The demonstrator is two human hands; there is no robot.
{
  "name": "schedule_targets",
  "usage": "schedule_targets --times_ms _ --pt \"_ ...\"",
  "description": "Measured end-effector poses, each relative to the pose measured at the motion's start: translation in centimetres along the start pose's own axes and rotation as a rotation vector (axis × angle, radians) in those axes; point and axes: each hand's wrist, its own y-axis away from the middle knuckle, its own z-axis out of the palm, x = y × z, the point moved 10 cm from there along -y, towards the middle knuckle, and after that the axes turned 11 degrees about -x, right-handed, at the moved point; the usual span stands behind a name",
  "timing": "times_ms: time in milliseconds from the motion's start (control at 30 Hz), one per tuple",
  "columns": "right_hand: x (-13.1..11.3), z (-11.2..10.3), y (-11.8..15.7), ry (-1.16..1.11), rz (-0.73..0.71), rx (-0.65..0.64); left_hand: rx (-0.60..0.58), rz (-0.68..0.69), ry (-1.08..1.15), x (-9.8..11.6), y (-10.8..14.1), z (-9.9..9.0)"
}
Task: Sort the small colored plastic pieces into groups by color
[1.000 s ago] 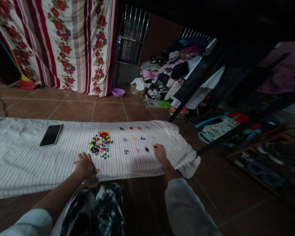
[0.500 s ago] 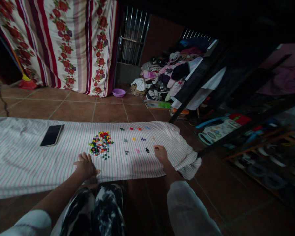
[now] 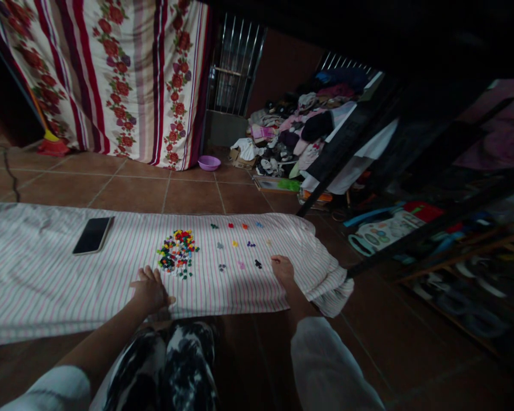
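Note:
My left hand lies on the striped cloth with its fingers spread, holding nothing. Just beyond its fingertips is a mixed heap of small coloured pieces, too small to tell their exact kind. To the right of the heap, little single-colour groups stand in rows, among them green, red, yellow, purple, pink and black. My right hand is closed in a pinch beside the black group, with a small dark red piece showing at the fingertips.
A phone rests on the cloth at the left. Beyond are a floral curtain, a purple basin and a broom. Clothes are piled at the back. A dark post and a rack stand on the right.
The whole view has shifted slightly. Both hands keep nearly the same places over the cloth, and the coloured groups look unchanged.

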Motion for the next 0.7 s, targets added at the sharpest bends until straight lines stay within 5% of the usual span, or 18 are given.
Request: schedule_targets --times_ms 433,700 --pt "0.9 -1.0 0.4 -0.115 0.049 0.076 0.017 0.003 -0.017 0.1 -0.4 0.5" --pt "-2.5 -1.4 0.3 -0.089 -0.025 0.104 0.034 -0.006 -0.011 0.1 -0.1 0.0"
